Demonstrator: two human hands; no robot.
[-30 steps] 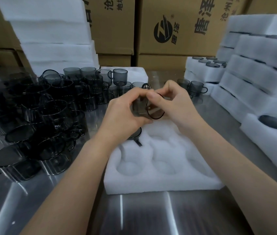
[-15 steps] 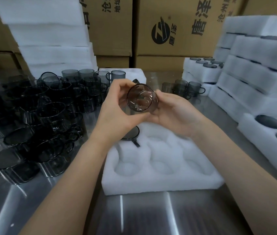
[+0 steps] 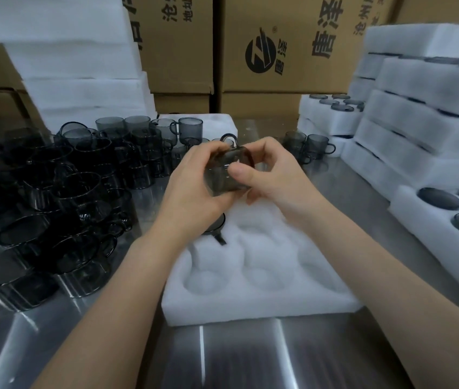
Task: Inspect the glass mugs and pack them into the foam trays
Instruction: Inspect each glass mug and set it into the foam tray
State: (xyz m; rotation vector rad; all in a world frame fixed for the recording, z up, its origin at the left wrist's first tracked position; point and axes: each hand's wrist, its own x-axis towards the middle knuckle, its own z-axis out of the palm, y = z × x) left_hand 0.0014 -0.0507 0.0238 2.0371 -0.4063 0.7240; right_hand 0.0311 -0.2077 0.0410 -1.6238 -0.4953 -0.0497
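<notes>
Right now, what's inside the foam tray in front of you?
One dark mug in a left pocket, partly under the left hand; near pockets are empty. The far ones are covered.

table [image 3: 239, 360]: shiny steel | back: stacked cardboard boxes [image 3: 287, 80], black print

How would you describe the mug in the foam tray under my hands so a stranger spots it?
Find the foam tray lying centre on the steel table. In its far-left pocket, partly under the left hand, sits a smoky mug. Unlike the loose mugs, it is sunk in foam.
</notes>
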